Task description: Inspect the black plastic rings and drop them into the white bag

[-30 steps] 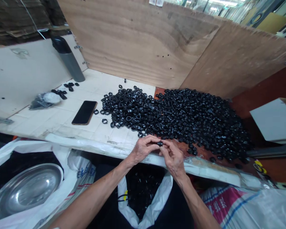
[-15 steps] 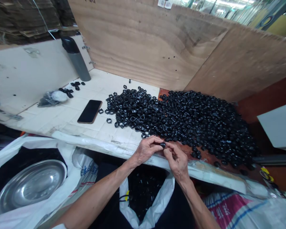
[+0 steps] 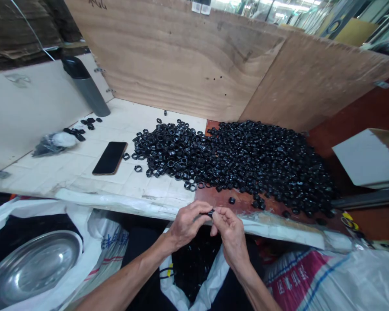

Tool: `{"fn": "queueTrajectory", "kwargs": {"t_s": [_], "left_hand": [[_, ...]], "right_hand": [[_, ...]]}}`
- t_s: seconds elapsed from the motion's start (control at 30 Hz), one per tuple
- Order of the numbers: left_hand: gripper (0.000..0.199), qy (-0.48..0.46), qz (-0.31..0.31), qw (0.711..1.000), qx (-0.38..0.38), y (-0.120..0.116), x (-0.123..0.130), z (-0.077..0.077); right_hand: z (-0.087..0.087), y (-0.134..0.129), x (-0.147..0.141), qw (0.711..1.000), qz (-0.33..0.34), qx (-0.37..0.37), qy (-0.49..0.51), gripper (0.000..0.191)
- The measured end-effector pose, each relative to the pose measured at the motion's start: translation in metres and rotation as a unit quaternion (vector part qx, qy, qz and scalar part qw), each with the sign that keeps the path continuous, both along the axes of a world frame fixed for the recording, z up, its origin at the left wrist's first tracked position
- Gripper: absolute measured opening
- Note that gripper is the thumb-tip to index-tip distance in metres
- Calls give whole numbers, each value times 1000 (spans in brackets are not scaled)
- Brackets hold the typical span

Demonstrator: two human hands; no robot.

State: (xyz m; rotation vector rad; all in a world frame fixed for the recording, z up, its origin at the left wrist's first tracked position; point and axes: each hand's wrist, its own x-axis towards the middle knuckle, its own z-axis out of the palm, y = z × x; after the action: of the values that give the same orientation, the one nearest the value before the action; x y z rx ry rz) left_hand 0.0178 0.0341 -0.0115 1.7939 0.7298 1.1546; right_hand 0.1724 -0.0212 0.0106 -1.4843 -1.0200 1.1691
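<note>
My left hand [image 3: 188,223] and my right hand [image 3: 229,229] meet just above the front edge of the table. Between the fingertips of both is a small black plastic part [image 3: 210,213], mostly covered by the fingers. Behind them lies a wide heap of small black parts: open rings with angular outer sides [image 3: 168,149] on the left, and smaller dark pieces [image 3: 272,164] on the right. One loose black piece [image 3: 231,200] rests near my right hand. Below my hands hangs an open white sack [image 3: 205,296] with many black pieces inside.
A phone [image 3: 110,158], a grey flask [image 3: 90,93] and a plastic bag of dark parts [image 3: 53,144] are on the left of the table. Plywood boards [image 3: 181,60] wall the back. A metal bowl [image 3: 35,268] sits lower left; a white box [image 3: 365,157] stands right.
Both hands, still together on the small black part, have come lower and nearer, over the table's front edge. The camera view has shifted to the right.
</note>
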Motion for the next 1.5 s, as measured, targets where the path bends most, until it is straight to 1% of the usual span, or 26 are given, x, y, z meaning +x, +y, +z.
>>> {"fn": "queueTrajectory", "kwargs": {"t_s": [0.03,0.07,0.13,0.17,0.2,0.23,0.27,0.3,0.33,0.4,0.5,0.53,0.6,0.67,0.73,0.8,0.87,0.93,0.97,1.03,1.1,1.13,1.2,1.3,1.37,1.5], "left_hand": [[18,14,-11,1000,24,-5,-4,0],[18,36,-31,998,34,-9,-9,2],[14,101,-68,992,18,-10,-16,7],[12,138,-61,989,0,-8,-19,10],[13,174,-27,984,-16,-4,-20,12],[14,204,30,978,-25,2,-21,12],[14,228,99,968,-24,9,-20,11],[11,247,163,955,-15,16,-19,9],[11,266,205,942,-1,24,-17,5],[17,308,228,923,25,36,-12,-3],[16,347,222,910,37,43,-6,-10],[15,350,222,909,37,44,-5,-11],[13,349,227,908,41,42,-3,-12],[11,349,232,907,51,40,-3,-12],[9,346,221,909,67,40,-2,-12],[8,328,199,920,82,40,-2,-12],[8,279,183,940,72,40,-2,-11],[6,193,167,967,8,40,-1,-8],[6,143,154,977,-44,40,0,-6],[12,42,109,981,-156,39,1,-1],[26,-45,51,969,-238,38,2,4],[32,-78,25,962,-259,38,3,6],[36,-120,-6,957,-265,36,3,8],[32,-125,-12,958,-260,34,2,8],[33,-120,-12,957,-264,33,1,5],[31,-114,-4,967,-227,31,0,0]], "right_hand": [[1,-2,-1,1000,19,-21,13,30],[2,-2,1,999,40,-36,2,33],[3,7,11,994,55,-26,-94,34],[3,14,18,985,39,10,-171,30],[2,24,25,965,1,65,-253,25],[1,34,32,938,-19,120,-326,22],[-1,45,37,909,-14,160,-385,19],[-4,54,41,884,-6,176,-432,17],[-6,62,42,862,1,179,-475,16],[-11,72,39,821,9,154,-550,17],[-18,75,29,769,3,122,-628,14],[-19,75,27,758,0,119,-641,14],[-22,74,25,749,-5,115,-653,13],[-25,74,27,755,-1,118,-645,12],[-27,74,30,776,10,143,-614,14],[-29,72,31,817,7,178,-549,14],[-29,69,30,877,-13,186,-444,14],[-28,66,26,935,-19,170,-309,17],[-26,64,24,956,-14,163,-242,18],[-22,61,18,979,0,154,-131,22],[-19,59,12,987,-7,146,-63,29],[-17,58,10,989,-13,140,-44,32],[-17,56,8,990,-19,134,-32,33],[-19,54,7,988,-12,144,-54,21],[-19,52,8,984,-2,163,-78,16],[-15,48,8,969,17,203,-138,15]]}}
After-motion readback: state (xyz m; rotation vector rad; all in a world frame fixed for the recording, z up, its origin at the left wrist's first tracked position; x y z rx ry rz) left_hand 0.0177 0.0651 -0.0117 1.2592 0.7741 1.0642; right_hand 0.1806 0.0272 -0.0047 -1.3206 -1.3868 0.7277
